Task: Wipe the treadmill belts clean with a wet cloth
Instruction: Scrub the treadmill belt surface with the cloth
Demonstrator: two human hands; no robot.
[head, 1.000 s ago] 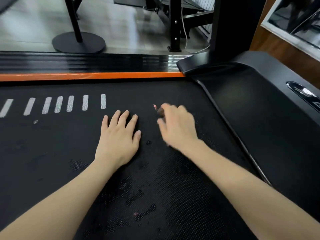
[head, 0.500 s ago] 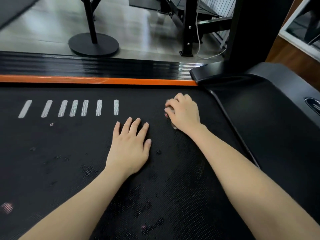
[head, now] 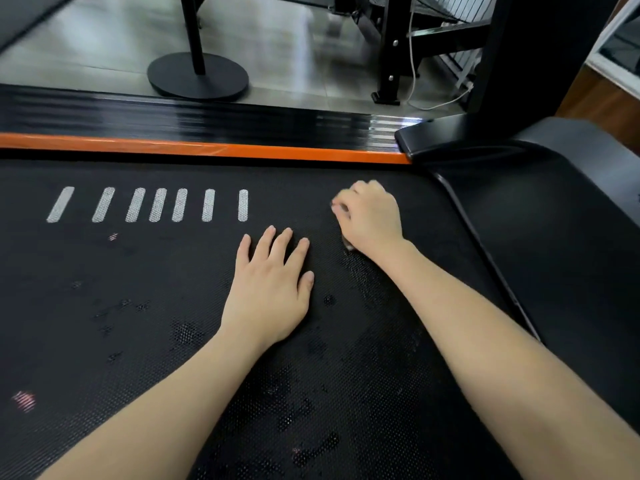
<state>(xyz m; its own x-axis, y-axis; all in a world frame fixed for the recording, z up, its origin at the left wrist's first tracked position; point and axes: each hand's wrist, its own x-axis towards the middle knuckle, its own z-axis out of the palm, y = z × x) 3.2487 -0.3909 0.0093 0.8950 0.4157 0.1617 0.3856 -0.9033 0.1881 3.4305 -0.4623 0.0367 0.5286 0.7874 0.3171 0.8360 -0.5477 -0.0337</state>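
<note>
Belt (head: 138, 341) is judged only partly wiped, w/ blotchy damp-looking marks left nearer than the white stripes (head: 157, 205), L hand (head: 268, 289) pressed flat there, fingers spread, and R hand (head: 370, 216) curled over a mostly hidden cloth (head: 347, 244) right of the stripes.

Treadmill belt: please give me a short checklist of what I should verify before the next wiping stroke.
1. Left hand flat on the belt, as a brace: ok.
2. Right hand curled over the cloth: ok, though only a grey edge shows.
3. Cloth wet enough: cannot tell.
4. Belt free of marks: not ok, dark patches lie beside the left forearm.
5. Path toward the white stripes: ok, nothing lies between.
</note>
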